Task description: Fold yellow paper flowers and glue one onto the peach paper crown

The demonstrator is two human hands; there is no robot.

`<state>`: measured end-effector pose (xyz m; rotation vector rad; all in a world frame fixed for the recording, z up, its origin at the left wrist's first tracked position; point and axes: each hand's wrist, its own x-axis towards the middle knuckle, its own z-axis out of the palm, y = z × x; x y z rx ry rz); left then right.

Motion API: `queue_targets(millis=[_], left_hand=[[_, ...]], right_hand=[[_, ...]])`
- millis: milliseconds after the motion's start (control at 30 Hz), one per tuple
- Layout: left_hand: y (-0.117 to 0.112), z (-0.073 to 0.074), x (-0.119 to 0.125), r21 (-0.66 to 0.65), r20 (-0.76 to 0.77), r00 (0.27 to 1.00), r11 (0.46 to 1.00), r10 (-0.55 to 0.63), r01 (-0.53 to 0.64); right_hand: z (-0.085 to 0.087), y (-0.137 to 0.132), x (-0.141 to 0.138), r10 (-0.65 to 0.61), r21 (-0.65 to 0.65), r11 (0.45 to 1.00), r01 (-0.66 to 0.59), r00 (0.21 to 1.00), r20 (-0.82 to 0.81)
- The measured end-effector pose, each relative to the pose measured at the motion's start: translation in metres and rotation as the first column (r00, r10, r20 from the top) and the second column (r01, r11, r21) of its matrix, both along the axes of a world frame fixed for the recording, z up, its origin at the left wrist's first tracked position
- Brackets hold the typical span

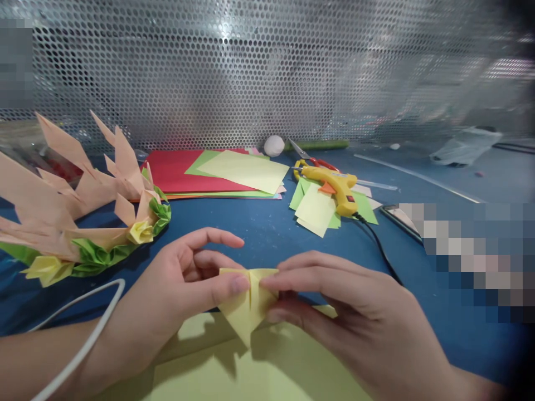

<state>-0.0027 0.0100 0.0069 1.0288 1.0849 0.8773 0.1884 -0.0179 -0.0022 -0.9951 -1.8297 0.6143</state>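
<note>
A small folded piece of yellow paper [241, 312] hangs point-down between my hands, with a raised pleat along its middle. My left hand [179, 289] pinches its left side, thumb in front, while the index finger stretches away above it. On the right side, my right hand [338, 306] grips the same paper between thumb and fingers. Below them lies a large yellow sheet [234, 370], partly in the shadow of my hands. A white cable [90, 342] passes over my left wrist.
At left stands a folded-paper wreath [75, 206] with pink points, green leaves and yellow flowers. Stacked coloured paper [179, 170] lies behind. A yellow glue gun [334, 186] rests on small paper squares [317, 214] beside scissors [298, 149]. A phone [401, 220] lies at right.
</note>
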Motion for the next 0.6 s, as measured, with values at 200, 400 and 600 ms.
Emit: queue_targets(millis=[200, 400, 600], left_hand=[[0.0022, -0.0026, -0.0037, 0.000, 0.039, 0.999, 0.999, -0.036, 0.036], [0.0029, -0.0041, -0.0056, -0.008, 0.096, 0.992, 0.996, -0.082, 0.084], [0.0028, -0.0034, -0.0058, -0.004, 0.137, 0.986, 0.996, -0.092, 0.093]], right_hand=[[0.0011, 0.0007, 0.0026, 0.022, 0.027, 0.999, -0.022, 1.000, 0.018], [0.0012, 0.0009, 0.0027, 0.032, 0.012, 0.999, -0.032, 0.999, -0.021], [0.0031, 0.0007, 0.0026, 0.055, -0.008, 0.998, -0.055, 0.998, -0.043]])
